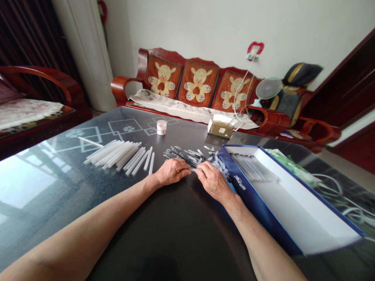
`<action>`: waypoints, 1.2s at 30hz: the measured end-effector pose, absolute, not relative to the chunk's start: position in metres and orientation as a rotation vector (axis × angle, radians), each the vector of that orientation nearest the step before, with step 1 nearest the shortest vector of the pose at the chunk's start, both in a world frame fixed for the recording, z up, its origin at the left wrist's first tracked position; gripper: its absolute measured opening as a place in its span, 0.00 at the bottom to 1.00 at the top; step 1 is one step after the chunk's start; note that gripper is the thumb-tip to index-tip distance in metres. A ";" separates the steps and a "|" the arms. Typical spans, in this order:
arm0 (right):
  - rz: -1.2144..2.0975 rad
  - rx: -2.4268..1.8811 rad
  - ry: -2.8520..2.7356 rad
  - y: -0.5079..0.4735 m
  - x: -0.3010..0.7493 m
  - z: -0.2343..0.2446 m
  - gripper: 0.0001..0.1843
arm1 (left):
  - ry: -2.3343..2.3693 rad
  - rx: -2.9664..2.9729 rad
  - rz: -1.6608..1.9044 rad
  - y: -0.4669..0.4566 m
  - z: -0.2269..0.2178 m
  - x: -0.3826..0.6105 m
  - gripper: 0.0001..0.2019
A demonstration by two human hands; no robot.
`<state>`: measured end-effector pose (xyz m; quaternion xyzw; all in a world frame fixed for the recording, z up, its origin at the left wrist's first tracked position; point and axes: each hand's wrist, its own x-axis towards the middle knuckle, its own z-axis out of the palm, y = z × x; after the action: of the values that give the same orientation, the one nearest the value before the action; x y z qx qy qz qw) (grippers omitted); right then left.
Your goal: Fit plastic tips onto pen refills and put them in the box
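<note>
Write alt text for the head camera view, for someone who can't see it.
The left hand and right hand work at a heap of thin dark-and-white plastic sticks on a glass table, between loose white tubes and an open blue box.

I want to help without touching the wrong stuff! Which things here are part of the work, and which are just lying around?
Part of the work:
left hand
right hand
dark-tipped sticks
white tubes
blue box

Just lying about:
small white jar
brown packet
fan
</note>
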<state>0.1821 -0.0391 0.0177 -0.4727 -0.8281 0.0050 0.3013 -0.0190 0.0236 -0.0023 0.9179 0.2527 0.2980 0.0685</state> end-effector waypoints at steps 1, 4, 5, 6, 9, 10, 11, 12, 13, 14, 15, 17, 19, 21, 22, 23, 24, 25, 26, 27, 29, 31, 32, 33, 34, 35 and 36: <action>-0.001 -1.248 -2.206 -0.039 0.182 0.017 0.11 | 0.746 2.783 0.910 0.023 -0.002 -0.019 0.18; -0.026 -1.251 -2.207 -0.039 0.180 0.015 0.14 | 0.674 2.840 0.956 0.022 0.000 -0.018 0.19; -0.032 -1.263 -2.200 -0.039 0.179 0.015 0.14 | 0.657 2.856 0.972 0.022 0.000 -0.018 0.19; -0.037 -1.279 -2.188 -0.039 0.178 0.014 0.15 | 0.646 2.870 0.984 0.021 0.000 -0.018 0.19; -0.043 -1.327 -2.146 -0.038 0.176 0.013 0.16 | 0.634 2.900 1.003 0.020 0.000 -0.017 0.19; -0.039 -1.339 -2.134 -0.038 0.175 0.013 0.16 | 0.631 2.907 1.007 0.019 0.000 -0.017 0.19; -0.029 -1.347 -2.127 -0.038 0.175 0.013 0.17 | 0.627 2.914 1.011 0.018 0.000 -0.016 0.19; -0.015 -1.356 -2.123 -0.038 0.174 0.013 0.17 | 0.622 2.921 1.014 0.018 -0.001 -0.016 0.19; 0.004 -1.365 -2.120 -0.039 0.174 0.014 0.17 | 0.617 2.929 1.015 0.017 -0.001 -0.016 0.19; 0.031 -1.376 -2.117 -0.039 0.174 0.015 0.18 | 0.610 2.936 1.016 0.017 -0.001 -0.016 0.19; 0.067 -1.391 -2.112 -0.039 0.174 0.017 0.18 | 0.604 2.943 1.019 0.016 -0.001 -0.016 0.20; 0.170 -1.429 -2.090 -0.040 0.173 0.020 0.18 | 0.600 2.955 1.028 0.015 0.001 -0.015 0.20; 0.295 -1.462 -2.045 -0.042 0.172 0.024 0.19 | 0.598 2.977 1.035 0.013 0.003 -0.016 0.20; 0.406 -1.473 -1.983 -0.043 0.170 0.027 0.20 | 0.610 3.004 1.030 0.012 0.005 -0.016 0.20; 0.449 -1.473 -1.951 -0.044 0.170 0.028 0.21 | 0.616 3.018 1.023 0.011 0.007 -0.016 0.19; 0.488 -1.475 -1.922 -0.044 0.170 0.029 0.21 | 0.624 3.032 1.014 0.011 0.008 -0.017 0.19; 0.527 -1.478 -1.896 -0.044 0.170 0.029 0.21 | 0.633 3.045 1.006 0.010 0.009 -0.017 0.19; 0.567 -1.484 -1.873 -0.044 0.171 0.029 0.22 | 0.641 3.058 0.999 0.009 0.010 -0.017 0.19; 0.607 -1.494 -1.853 -0.044 0.171 0.028 0.22 | 0.646 3.073 0.994 0.008 0.010 -0.017 0.19; 0.648 -1.505 -1.835 -0.043 0.172 0.027 0.22 | 0.651 3.088 0.991 0.008 0.010 -0.016 0.19; 0.716 -1.523 -1.803 -0.042 0.174 0.024 0.23 | 0.655 3.114 0.998 0.006 0.009 -0.015 0.19; 0.760 -1.527 -1.781 -0.041 0.175 0.021 0.23 | 0.647 3.128 1.006 0.005 0.008 -0.014 0.18; 0.779 -1.523 -1.768 -0.040 0.175 0.020 0.23 | 0.646 3.129 1.006 0.005 0.007 -0.014 0.18; 0.795 -1.518 -1.751 -0.040 0.174 0.019 0.24 | 0.647 3.127 1.001 0.004 0.007 -0.014 0.18; 0.806 -1.514 -1.737 -0.040 0.174 0.019 0.24 | 0.654 3.123 0.991 0.005 0.007 -0.014 0.18; 0.806 -1.516 -1.728 -0.040 0.173 0.019 0.25 | 0.667 3.118 0.976 0.005 0.008 -0.014 0.18; 0.788 -1.526 -1.728 -0.040 0.172 0.020 0.25 | 0.683 3.114 0.957 0.006 0.009 -0.015 0.18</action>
<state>0.1718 -0.0396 0.0199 -0.5878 -0.6656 0.3035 0.3455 -0.0148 0.0057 0.0088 0.9314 0.2043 0.2863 -0.0934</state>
